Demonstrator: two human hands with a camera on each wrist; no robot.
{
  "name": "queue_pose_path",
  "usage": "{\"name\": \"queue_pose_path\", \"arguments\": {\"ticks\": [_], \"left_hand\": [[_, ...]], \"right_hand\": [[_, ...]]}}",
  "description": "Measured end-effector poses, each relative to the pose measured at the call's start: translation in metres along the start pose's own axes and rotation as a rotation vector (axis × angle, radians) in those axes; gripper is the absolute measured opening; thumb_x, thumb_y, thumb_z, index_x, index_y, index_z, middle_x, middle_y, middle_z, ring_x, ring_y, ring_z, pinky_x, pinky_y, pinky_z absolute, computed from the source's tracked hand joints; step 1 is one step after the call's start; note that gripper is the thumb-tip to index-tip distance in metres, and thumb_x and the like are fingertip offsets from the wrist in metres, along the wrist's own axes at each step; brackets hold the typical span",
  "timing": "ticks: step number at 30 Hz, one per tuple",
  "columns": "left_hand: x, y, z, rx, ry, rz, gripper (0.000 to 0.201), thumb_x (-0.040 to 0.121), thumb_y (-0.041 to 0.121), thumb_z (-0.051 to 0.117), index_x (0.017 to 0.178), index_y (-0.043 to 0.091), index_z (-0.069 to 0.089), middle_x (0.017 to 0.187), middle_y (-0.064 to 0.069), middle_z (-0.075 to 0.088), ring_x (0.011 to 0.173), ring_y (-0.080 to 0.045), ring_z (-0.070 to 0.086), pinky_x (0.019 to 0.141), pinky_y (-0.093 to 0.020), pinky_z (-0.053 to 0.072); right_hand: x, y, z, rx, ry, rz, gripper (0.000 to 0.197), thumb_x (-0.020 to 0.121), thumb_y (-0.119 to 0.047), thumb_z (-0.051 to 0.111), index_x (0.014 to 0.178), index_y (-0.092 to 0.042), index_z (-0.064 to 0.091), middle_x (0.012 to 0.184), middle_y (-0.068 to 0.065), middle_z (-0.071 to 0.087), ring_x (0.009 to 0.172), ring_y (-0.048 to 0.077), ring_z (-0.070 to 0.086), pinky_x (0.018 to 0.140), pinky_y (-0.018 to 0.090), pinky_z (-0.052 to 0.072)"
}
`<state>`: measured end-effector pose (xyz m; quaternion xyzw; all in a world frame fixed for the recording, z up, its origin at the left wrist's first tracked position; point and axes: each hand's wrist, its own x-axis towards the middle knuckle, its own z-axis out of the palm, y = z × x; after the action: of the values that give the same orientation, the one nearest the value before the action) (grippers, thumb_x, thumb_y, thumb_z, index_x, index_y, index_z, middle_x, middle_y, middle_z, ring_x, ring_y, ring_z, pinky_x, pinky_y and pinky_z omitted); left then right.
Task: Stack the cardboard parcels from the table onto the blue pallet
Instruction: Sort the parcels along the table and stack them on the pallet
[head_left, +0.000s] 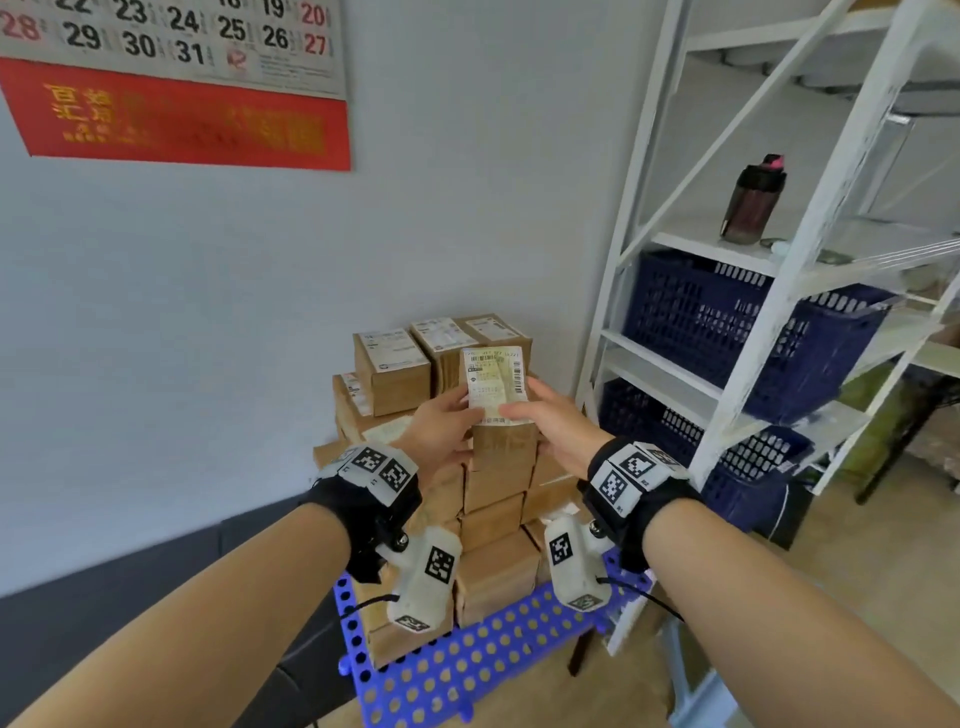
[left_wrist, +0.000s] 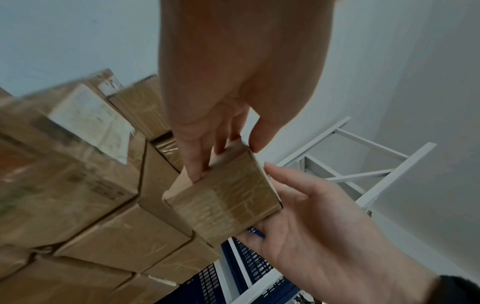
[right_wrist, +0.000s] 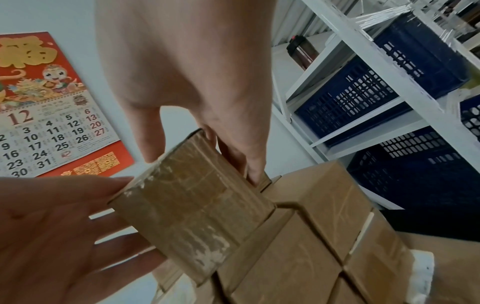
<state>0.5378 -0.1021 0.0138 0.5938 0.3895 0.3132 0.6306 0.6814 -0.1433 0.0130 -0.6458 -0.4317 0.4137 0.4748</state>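
A small cardboard parcel (head_left: 503, 448) with a white shipping label on top sits at the front top of the parcel stack (head_left: 496, 566) on the blue perforated pallet (head_left: 467, 667). My left hand (head_left: 457, 415) holds its left side, thumb on the label. My right hand (head_left: 537, 415) holds its right side the same way. In the left wrist view my left hand (left_wrist: 223, 156) pinches the parcel (left_wrist: 228, 197) and its underside meets the boxes below. In the right wrist view my right hand (right_wrist: 205, 164) grips the parcel (right_wrist: 192, 205), fingers wedged beside a neighbouring box.
Taller labelled parcels (head_left: 395, 369) stand behind, against the pale wall. A white metal rack (head_left: 769, 322) with dark blue baskets (head_left: 727, 332) and a bottle (head_left: 753, 200) stands close on the right. A calendar (head_left: 171, 78) hangs at upper left.
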Motion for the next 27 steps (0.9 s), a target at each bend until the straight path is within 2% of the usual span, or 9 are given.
{"name": "queue_pose_path", "arguments": {"ticks": [3,6,8,10,11,15,20,23,27], "left_hand": [[0.025,0.002,0.017,0.003,-0.006,-0.006,0.04,0.095,0.009,0.048,0.131,0.024,0.051,0.118,0.003,0.064,0.106,-0.016,0.062,0.08,-0.03,0.053],[0.051,0.004,0.027,0.02,-0.006,0.003,0.04,0.096,0.009,0.045,0.133,0.023,0.049,0.121,0.001,0.062,0.11,-0.018,0.06,0.08,-0.03,0.052],[0.065,0.003,0.03,0.032,-0.005,-0.011,0.041,0.096,0.01,0.045,0.135,0.023,0.048,0.124,0.001,0.061,0.112,-0.019,0.059,0.084,-0.032,0.052],[0.077,0.004,0.034,0.016,-0.019,-0.027,0.042,0.096,0.01,0.045,0.136,0.023,0.047,0.125,0.0,0.061,0.111,-0.019,0.059,0.082,-0.031,0.053],[0.081,0.005,0.036,0.008,-0.024,-0.034,0.042,0.096,0.01,0.045,0.137,0.023,0.047,0.125,-0.001,0.061,0.111,-0.02,0.06,0.079,-0.03,0.054],[0.098,0.008,0.048,-0.019,0.002,-0.063,0.042,0.096,0.008,0.046,0.137,0.02,0.047,0.125,-0.003,0.061,0.11,-0.022,0.06,0.072,-0.027,0.054],[0.109,0.011,0.067,-0.018,0.064,-0.08,0.041,0.096,0.006,0.046,0.134,0.02,0.049,0.123,-0.003,0.062,0.107,-0.022,0.06,0.073,-0.028,0.054],[0.117,0.01,0.079,-0.008,0.128,-0.112,0.041,0.096,0.006,0.045,0.135,0.018,0.048,0.124,-0.006,0.061,0.11,-0.025,0.06,0.084,-0.034,0.053],[0.122,0.008,0.092,-0.005,0.195,-0.122,0.041,0.096,0.006,0.045,0.134,0.02,0.048,0.122,-0.006,0.061,0.108,-0.025,0.06,0.075,-0.028,0.053]], "right_hand": [[0.026,0.005,-0.024,-0.001,-0.027,0.006,0.058,0.089,-0.014,0.06,0.142,-0.025,0.039,0.134,-0.004,0.056,0.115,0.014,0.05,0.098,0.035,0.032],[0.053,0.008,-0.042,-0.012,-0.035,0.03,0.058,0.086,-0.018,0.063,0.139,-0.028,0.042,0.126,-0.004,0.061,0.115,0.018,0.054,0.104,0.047,0.035],[0.067,0.008,-0.05,-0.001,-0.044,0.047,0.048,0.087,-0.017,0.061,0.132,-0.028,0.049,0.116,-0.004,0.066,0.108,0.018,0.059,0.098,0.044,0.041],[0.078,0.008,-0.059,0.016,-0.058,0.049,0.039,0.088,-0.015,0.059,0.124,-0.029,0.053,0.108,-0.004,0.068,0.101,0.017,0.061,0.088,0.038,0.046],[0.083,0.008,-0.063,0.022,-0.067,0.051,0.037,0.088,-0.014,0.059,0.121,-0.03,0.054,0.106,-0.003,0.068,0.1,0.017,0.062,0.086,0.038,0.047],[0.103,0.011,-0.079,0.012,-0.106,0.068,0.029,0.088,-0.014,0.058,0.107,-0.036,0.055,0.107,-0.002,0.067,0.103,0.019,0.059,0.096,0.043,0.044],[0.121,0.02,-0.098,0.029,-0.161,0.054,0.031,0.088,-0.014,0.058,0.115,-0.03,0.056,0.108,0.0,0.067,0.102,0.019,0.059,0.097,0.044,0.044],[0.129,0.026,-0.108,0.01,-0.207,0.055,0.034,0.087,-0.016,0.059,0.118,-0.029,0.055,0.111,0.001,0.067,0.104,0.02,0.059,0.097,0.044,0.045],[0.14,0.029,-0.118,-0.024,-0.263,0.049,0.033,0.086,-0.018,0.06,0.116,-0.031,0.054,0.109,-0.001,0.066,0.105,0.019,0.057,0.102,0.049,0.041]]}}
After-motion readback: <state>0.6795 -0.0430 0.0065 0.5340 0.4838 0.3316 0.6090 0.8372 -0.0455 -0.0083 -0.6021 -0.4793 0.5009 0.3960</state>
